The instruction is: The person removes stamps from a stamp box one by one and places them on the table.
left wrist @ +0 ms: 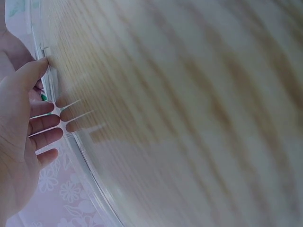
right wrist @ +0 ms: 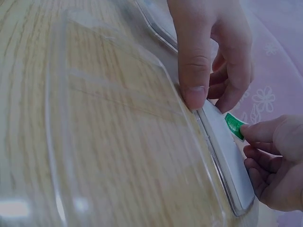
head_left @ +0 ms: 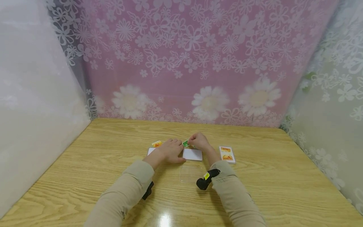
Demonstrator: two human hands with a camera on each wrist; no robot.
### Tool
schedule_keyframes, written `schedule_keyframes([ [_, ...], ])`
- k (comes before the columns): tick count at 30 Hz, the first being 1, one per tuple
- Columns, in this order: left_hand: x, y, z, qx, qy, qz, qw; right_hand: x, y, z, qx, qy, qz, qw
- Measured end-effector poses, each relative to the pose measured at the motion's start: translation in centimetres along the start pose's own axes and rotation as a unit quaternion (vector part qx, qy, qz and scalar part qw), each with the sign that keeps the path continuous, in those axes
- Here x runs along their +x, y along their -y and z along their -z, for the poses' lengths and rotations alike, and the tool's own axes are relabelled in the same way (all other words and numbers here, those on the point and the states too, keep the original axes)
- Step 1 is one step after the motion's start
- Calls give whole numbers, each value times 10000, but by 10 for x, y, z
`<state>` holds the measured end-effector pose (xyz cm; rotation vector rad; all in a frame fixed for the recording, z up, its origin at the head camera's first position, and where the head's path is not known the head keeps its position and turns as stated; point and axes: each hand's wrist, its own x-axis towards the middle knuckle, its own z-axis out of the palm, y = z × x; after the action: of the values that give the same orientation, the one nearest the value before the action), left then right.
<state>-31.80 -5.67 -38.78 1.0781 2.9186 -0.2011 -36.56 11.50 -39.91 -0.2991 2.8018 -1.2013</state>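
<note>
In the middle of the table lies a white card stack [head_left: 192, 154] in a clear case. My left hand [head_left: 171, 150] holds its left end, the thumb [right wrist: 195, 97] at the near edge and the index finger across at the far edge. Beyond the stack, my right hand [head_left: 200, 142] pinches a small green card [right wrist: 234, 125] between thumb and index finger. This card [head_left: 185, 143] is tilted above the stack's far edge, close to my left fingertips. A clear plastic lid [right wrist: 128, 118] lies in front of the stack.
Left of my left hand, another white stack [head_left: 152, 151] shows partly, with an orange-and-yellow card [head_left: 157, 144] behind it. A stack with orange pictures [head_left: 227, 154] lies to the right. Patterned curtains [head_left: 175, 63] stand behind the wooden table [head_left: 269, 176].
</note>
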Motion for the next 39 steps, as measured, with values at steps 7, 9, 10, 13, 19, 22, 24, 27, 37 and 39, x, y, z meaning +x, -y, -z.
schedule_keyframes([
  [7, 0, -1, 0, 79, -12, 4, 10000, 1, 1, -5, -226, -118, -25, 9997],
  [9, -1, -1, 0, 75, -12, -9, 10000, 1, 1, -6, -265, -156, -65, 9995],
  [10, -1, -1, 1, 76, -16, -16, 10000, 1, 1, -7, -260, -163, -84, 9995],
  [13, -2, -2, 1, 81, -7, -26, 10000, 1, 1, -8, -294, -187, -117, 9993],
  [19, -2, -2, 1, 107, 2, -24, 9999, 1, 2, -9, -346, -227, -160, 9990],
  [22, -2, -2, 1, 105, -9, -31, 9999, 0, 4, -9, -363, -252, -181, 9989],
  [24, -2, -2, 2, 123, -17, -30, 9999, 0, 4, -9, -414, -267, -184, 9986],
  [27, -2, -2, 1, 108, -25, -24, 9999, 0, 5, -10, -446, -260, -220, 9984],
  [37, -1, -1, 1, 97, -27, -42, 9999, 2, 6, -11, -680, -269, -226, 9971],
  [39, -1, -1, 0, 115, -25, -34, 9999, 1, 6, -11, -771, -279, -173, 9965],
])
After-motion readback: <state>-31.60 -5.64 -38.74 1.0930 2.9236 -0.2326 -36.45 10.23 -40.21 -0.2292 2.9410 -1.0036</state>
